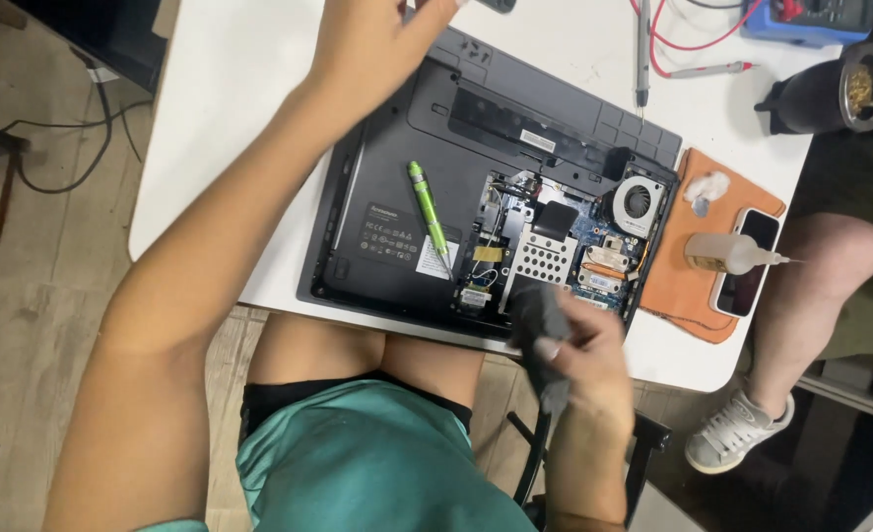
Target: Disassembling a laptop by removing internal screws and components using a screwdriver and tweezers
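While right hand [594, 360] holds cloth [543, 325], opened laptop [397, 212]

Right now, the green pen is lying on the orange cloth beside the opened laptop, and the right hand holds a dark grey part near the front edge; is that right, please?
Not quite. The head view shows the green pen lying on the laptop's black underside, not on the orange cloth, which carries a phone and a small bottle. The right hand does hold a dark grey part near the front edge.

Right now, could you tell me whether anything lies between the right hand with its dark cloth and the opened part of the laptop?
Nothing visible does. The right hand holds the dark cloth right at the near edge of the laptop's exposed circuit boards. The green pen lies aside on the closed cover.
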